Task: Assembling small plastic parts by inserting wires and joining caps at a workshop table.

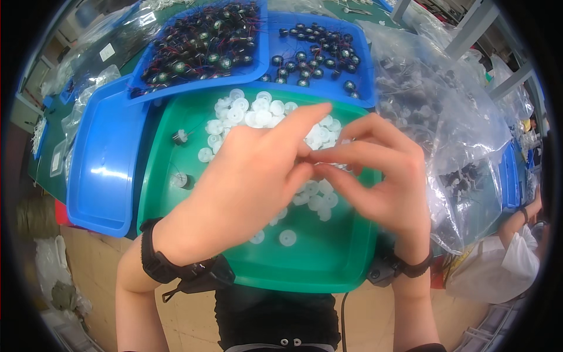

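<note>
My left hand and my right hand meet over a green tray, their thumbs and forefingers pinched close together. Whatever sits between the fingertips is too small and too covered to make out. Beneath and around them lie many white translucent plastic discs, heaped toward the far side of the tray. One loose disc rests nearer to me. Along the tray's left side are a small dark motor with a white disc on it and another similar piece.
Behind, a blue tray is heaped with small dark motors with thin wires; another blue tray holds more. A bare blue tray stands at left. Clear plastic bags cover the right side. Another person's arm shows at far right.
</note>
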Demonstrator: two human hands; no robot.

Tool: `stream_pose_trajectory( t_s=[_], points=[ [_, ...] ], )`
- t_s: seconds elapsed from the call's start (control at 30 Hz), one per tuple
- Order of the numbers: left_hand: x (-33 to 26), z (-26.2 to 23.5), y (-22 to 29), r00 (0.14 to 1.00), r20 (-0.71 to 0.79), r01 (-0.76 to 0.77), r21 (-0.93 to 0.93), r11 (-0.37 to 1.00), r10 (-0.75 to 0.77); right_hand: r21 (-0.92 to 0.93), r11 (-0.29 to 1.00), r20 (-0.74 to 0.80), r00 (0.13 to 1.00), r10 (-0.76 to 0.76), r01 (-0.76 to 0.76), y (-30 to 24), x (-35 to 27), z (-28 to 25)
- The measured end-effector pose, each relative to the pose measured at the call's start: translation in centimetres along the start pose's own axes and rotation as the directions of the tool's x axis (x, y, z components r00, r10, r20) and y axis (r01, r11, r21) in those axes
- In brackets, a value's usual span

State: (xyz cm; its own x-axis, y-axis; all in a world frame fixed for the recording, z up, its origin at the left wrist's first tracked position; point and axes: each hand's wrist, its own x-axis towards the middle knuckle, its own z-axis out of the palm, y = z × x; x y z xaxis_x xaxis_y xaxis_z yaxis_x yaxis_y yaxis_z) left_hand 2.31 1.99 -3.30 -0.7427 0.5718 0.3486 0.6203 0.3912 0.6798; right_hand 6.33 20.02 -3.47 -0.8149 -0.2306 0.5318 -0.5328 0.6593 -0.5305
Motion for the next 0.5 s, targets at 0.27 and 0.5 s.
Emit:
stream_pose_trajectory(
  t_s=[0.27,0.5],
  points=[
    [-0.20,-0.95,0.15,0.993,0.120,0.021,-0.083,0.996,-0.011,0.022,0.999,0.065,0.997,-0.035,0.034,-0.08,-0.15,-0.39],
    [-0.21,-0.96,0.11,0.987,0.158,-0.022,-0.052,0.998,0.030,-0.130,0.987,0.082,0.993,-0.084,0.095,-0.37,-0.16,-0.42]
  ],
)
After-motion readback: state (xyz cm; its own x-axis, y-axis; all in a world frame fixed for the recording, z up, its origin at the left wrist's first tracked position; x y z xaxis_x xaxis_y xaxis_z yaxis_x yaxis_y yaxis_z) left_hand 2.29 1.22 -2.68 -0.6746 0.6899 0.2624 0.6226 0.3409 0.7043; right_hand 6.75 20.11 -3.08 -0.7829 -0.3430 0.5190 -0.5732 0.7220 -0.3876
